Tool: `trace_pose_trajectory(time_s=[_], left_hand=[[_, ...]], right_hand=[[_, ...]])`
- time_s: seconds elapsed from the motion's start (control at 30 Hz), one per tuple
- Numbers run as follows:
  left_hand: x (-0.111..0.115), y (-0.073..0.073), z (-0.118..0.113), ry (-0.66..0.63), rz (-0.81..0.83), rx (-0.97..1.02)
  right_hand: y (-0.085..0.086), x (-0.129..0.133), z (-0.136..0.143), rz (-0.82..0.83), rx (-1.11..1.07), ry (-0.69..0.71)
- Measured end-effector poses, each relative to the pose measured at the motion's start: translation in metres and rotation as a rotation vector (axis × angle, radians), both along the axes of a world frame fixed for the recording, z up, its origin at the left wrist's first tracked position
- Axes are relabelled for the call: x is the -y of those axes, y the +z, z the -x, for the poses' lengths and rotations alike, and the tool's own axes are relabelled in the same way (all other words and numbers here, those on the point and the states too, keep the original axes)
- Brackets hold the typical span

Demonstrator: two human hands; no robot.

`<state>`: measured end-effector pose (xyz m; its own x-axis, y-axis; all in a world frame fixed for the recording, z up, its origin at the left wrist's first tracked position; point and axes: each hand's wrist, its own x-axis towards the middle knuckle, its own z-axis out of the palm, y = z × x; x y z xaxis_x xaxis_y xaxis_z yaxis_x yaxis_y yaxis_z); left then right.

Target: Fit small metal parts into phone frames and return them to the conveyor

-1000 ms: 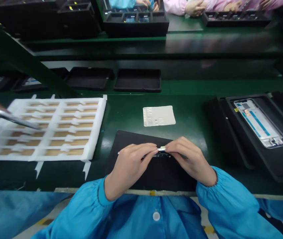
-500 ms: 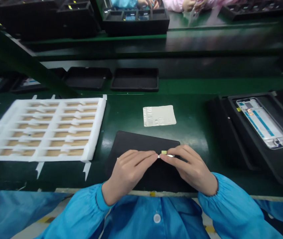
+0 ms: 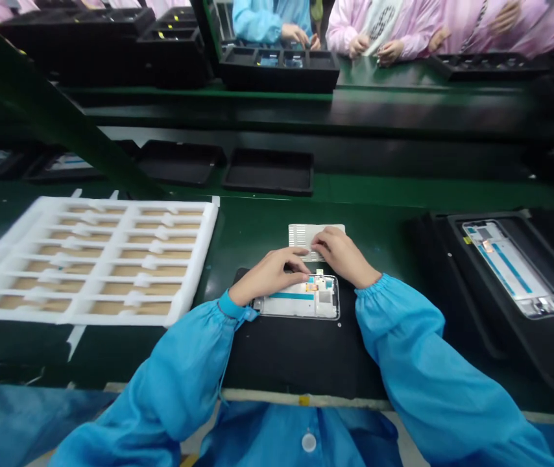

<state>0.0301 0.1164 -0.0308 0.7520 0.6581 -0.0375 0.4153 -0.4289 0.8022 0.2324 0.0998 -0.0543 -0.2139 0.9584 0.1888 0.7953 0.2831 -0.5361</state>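
A phone frame (image 3: 301, 305) with blue strips lies flat on the black mat (image 3: 301, 357), its inner side up. My left hand (image 3: 274, 274) rests over the frame's upper left edge, fingers bent and apart, gripping nothing that shows. Behind the frame, my right hand (image 3: 342, 254) is over the pale sticker sheet (image 3: 299, 235), thumb and fingertips pinched together at its surface. Whatever those fingertips hold is too small to make out. A small yellow-green tab (image 3: 320, 272) sticks up from the frame's back edge, between the hands.
A white foam rack (image 3: 126, 259) stands at the left. Another phone frame (image 3: 515, 269) lies in a black tray (image 3: 549, 350) at the right. Black trays (image 3: 270, 172) line the back, beyond which people's hands (image 3: 296, 34) work near compartment boxes (image 3: 279, 76).
The phone frame, earlier edge-on between both hands, now lies flat on the mat. My right hand has moved forward onto the sticker sheet. The camera view has shifted slightly.
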Motion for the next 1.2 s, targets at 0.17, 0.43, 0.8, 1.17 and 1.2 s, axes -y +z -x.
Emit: trace_pose_trajectory(time_s=[0.17, 0.43, 0.8, 1.17, 1.2], left_hand=[[0.005, -0.002, 0.001, 0.009, 0.045, -0.004], [0.005, -0.004, -0.001, 0.019, -0.017, -0.014], [0.091, 0.029, 0.025, 0.037, -0.667, 0.045], [0.109, 0.019, 0.048, 0.131, -0.695, 0.135], [0.109, 0.018, 0.048, 0.13, -0.698, 0.142]], right_hand=[[0.001, 0.01, 0.005, 0.016, -0.003, 0.06], [-0.001, 0.007, 0.002, -0.059, -0.391, -0.152], [0.074, 0.11, 0.029, -0.066, -0.664, -0.202], [0.078, 0.142, 0.047, -0.051, -0.214, -0.028], [0.079, 0.141, 0.048, -0.047, -0.204, -0.031]])
